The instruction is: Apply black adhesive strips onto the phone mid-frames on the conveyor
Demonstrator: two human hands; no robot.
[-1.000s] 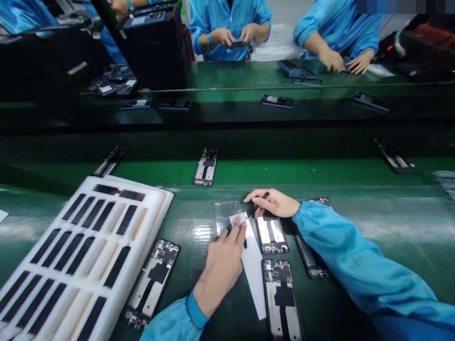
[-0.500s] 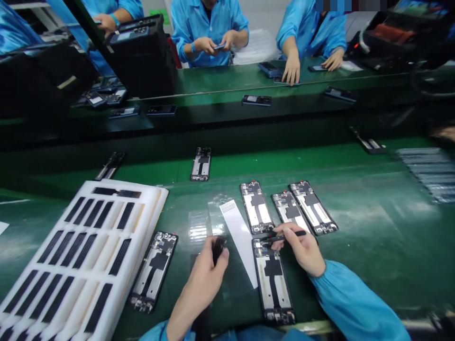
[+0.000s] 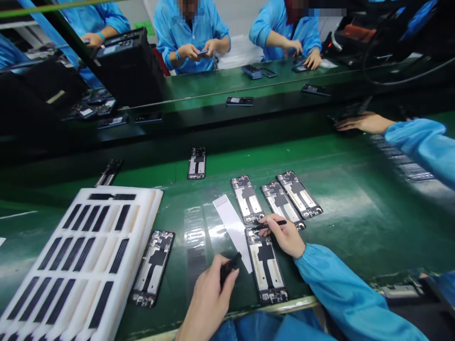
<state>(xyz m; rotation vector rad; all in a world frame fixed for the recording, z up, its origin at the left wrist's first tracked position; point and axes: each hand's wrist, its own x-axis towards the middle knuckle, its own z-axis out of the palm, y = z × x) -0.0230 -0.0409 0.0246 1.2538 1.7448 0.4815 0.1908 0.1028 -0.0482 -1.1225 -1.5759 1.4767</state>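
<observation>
In the head view, my left hand [image 3: 211, 296] is closed around a small bundle of black strips [image 3: 232, 265], held above the mat near the bench edge. My right hand [image 3: 286, 237] pinches a pair of black tweezers [image 3: 277, 224]. The tweezers' tip is over the top end of an opened phone [image 3: 266, 267] lying flat; whether it touches is too small to tell. Just beyond lie three more opened phones, a near one [image 3: 247, 199], a middle one [image 3: 280, 201] and a far-right one [image 3: 299, 194]. A white sheet of small dots [image 3: 231, 227] slants between my hands.
On the left stands a white foam tray [image 3: 142, 227] with black strips in slots, with an opened phone [image 3: 152, 270] beside it. Another phone [image 3: 196, 163] lies farther back. A co-worker's arm [image 3: 415, 139] reaches in from the right. Co-workers sit across the bench.
My left hand has turned and come nearer the bench edge with the strips. My right hand stays at the same phone's top end. A co-worker's arm has come in from the right.
</observation>
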